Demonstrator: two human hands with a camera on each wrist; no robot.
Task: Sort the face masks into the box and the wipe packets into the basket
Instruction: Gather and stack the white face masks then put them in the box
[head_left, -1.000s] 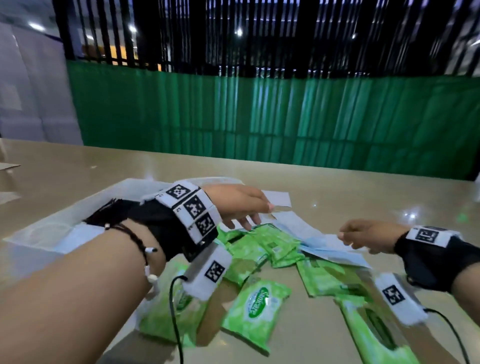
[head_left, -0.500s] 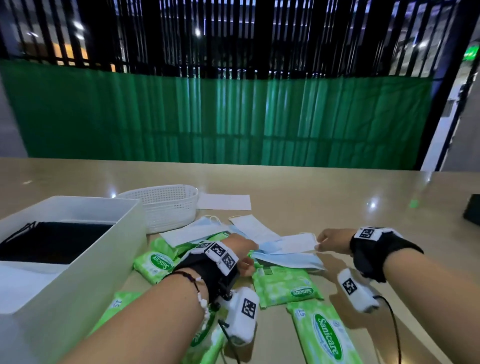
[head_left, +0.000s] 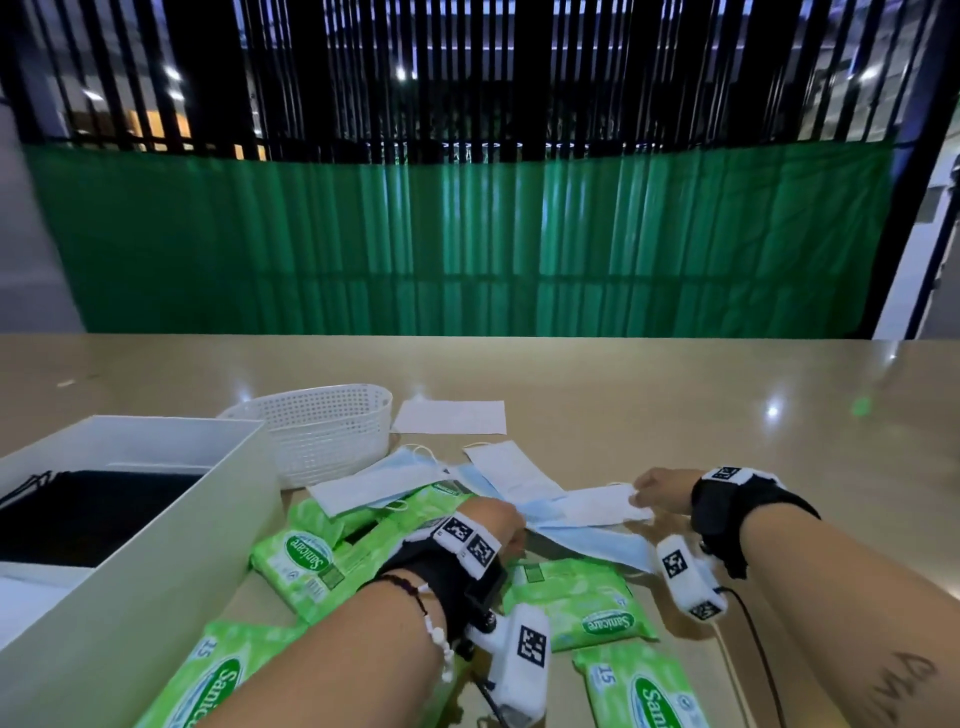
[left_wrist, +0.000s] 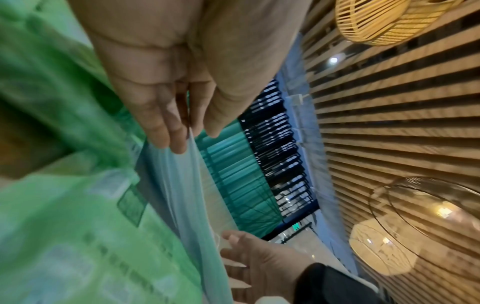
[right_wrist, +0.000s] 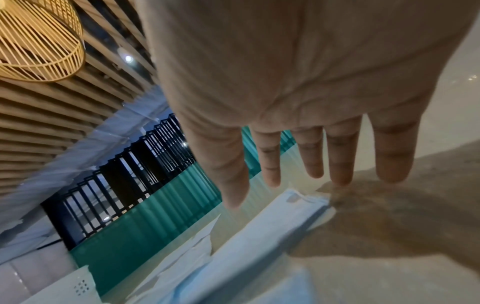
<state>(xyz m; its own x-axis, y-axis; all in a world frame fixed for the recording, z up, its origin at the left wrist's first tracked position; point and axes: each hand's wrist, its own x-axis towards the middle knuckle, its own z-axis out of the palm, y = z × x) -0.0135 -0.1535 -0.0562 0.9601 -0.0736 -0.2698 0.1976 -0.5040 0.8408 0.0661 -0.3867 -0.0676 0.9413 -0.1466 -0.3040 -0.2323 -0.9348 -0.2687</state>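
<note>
Several light blue face masks lie spread on the table, with one long blue mask (head_left: 587, 540) between my hands. My left hand (head_left: 514, 530) is at its left end. In the left wrist view the left hand (left_wrist: 192, 133) pinches the mask's edge (left_wrist: 179, 185) between thumb and fingers. My right hand (head_left: 639, 493) is at the right end of a whiter mask (head_left: 597, 506). In the right wrist view the right hand (right_wrist: 285, 181) has straight, spread fingers just over the mask's end (right_wrist: 301, 203). Green wipe packets (head_left: 311, 561) (head_left: 582, 608) lie around my left wrist.
A white box (head_left: 156, 545) with black masks (head_left: 88, 514) inside stands at the left. A white lattice basket (head_left: 322, 431) sits behind the pile, with a sheet of paper (head_left: 452, 415) to its right. More wipe packets (head_left: 649, 691) (head_left: 218, 675) lie near the front edge.
My left hand has come down from above the pile onto the left end of the blue mask. The right hand has stayed at the masks' right end.
</note>
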